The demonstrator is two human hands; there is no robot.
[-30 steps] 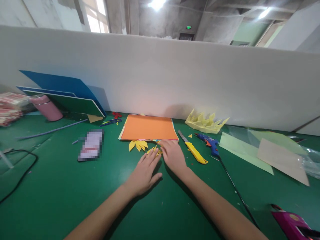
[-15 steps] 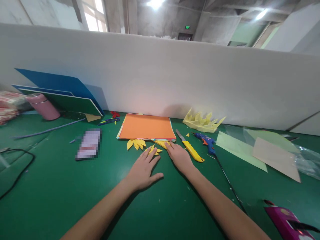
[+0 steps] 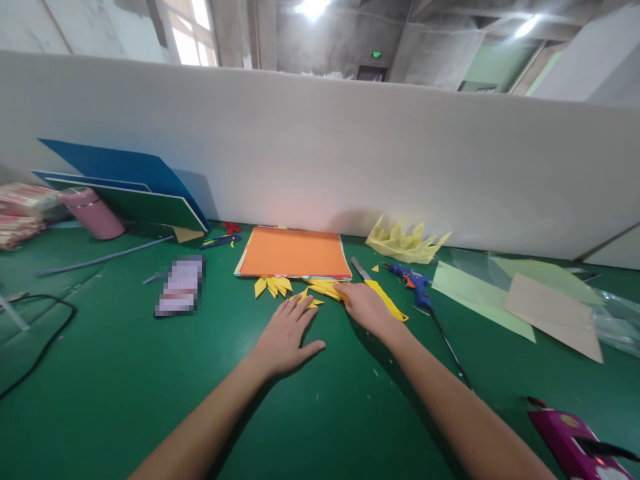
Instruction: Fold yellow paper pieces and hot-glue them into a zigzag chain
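Observation:
My left hand (image 3: pixel 286 337) lies flat on the green table (image 3: pixel 125 373), fingers spread, fingertips touching small yellow paper petals (image 3: pixel 306 299). My right hand (image 3: pixel 367 308) rests just to the right, its fingertips pinching a bunch of yellow paper petals (image 3: pixel 325 288) at the front edge of a stack of coloured paper with an orange top sheet (image 3: pixel 294 252). More yellow petals (image 3: pixel 273 286) lie fanned out below the stack's front left. A yellow utility knife (image 3: pixel 387 301) lies beside and partly under my right hand.
A blue glue gun (image 3: pixel 415 282) with a black cord lies right of the knife. Crumpled yellow paper (image 3: pixel 406 243) sits by the white partition. Pale sheets (image 3: pixel 520 300) lie at right, a magenta tool (image 3: pixel 583 443) at bottom right. A pink cup (image 3: pixel 93 213), blue and green boards (image 3: pixel 130 190), and scissors (image 3: pixel 220 243) are at left.
My right hand slid right from the stack's front edge toward the knife, uncovering a bunch of yellow petals that its fingertips now grip. My left hand stayed flat in place.

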